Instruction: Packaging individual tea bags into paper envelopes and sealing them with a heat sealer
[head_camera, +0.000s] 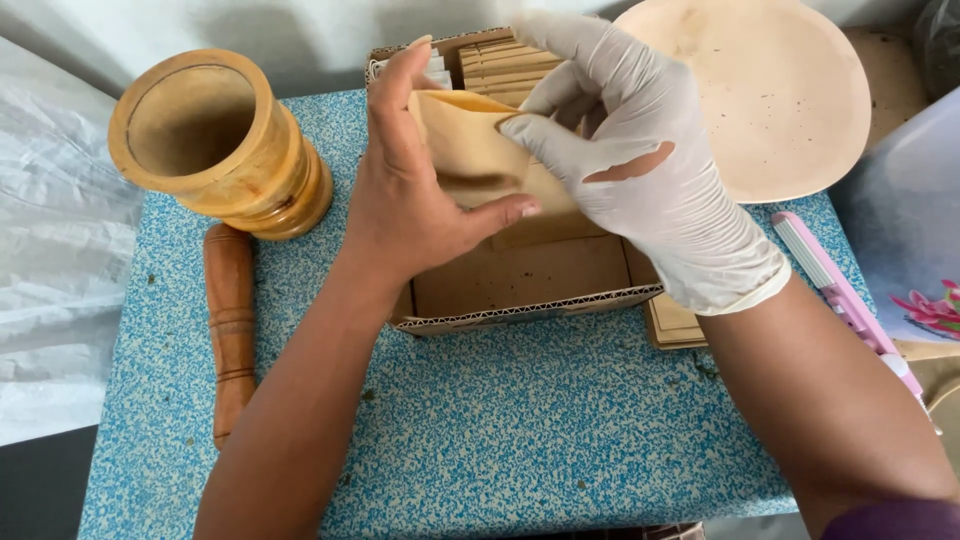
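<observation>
My bare left hand (415, 195) and my right hand (640, 160), in a torn white glove, both grip a small tan paper pouch (470, 140) above an open cardboard box (530, 305). The left thumb and fingers pinch the pouch's left side. The gloved fingers hold its right edge. More tan pouches (505, 65) stand stacked at the far end of the box.
A wooden mortar (220, 140) stands at the left on the blue speckled table (520, 420), with a wooden pestle (230, 320) lying beside it. A round pale plate (780, 90) sits at the back right. A pink tool (840, 290) lies at the right edge.
</observation>
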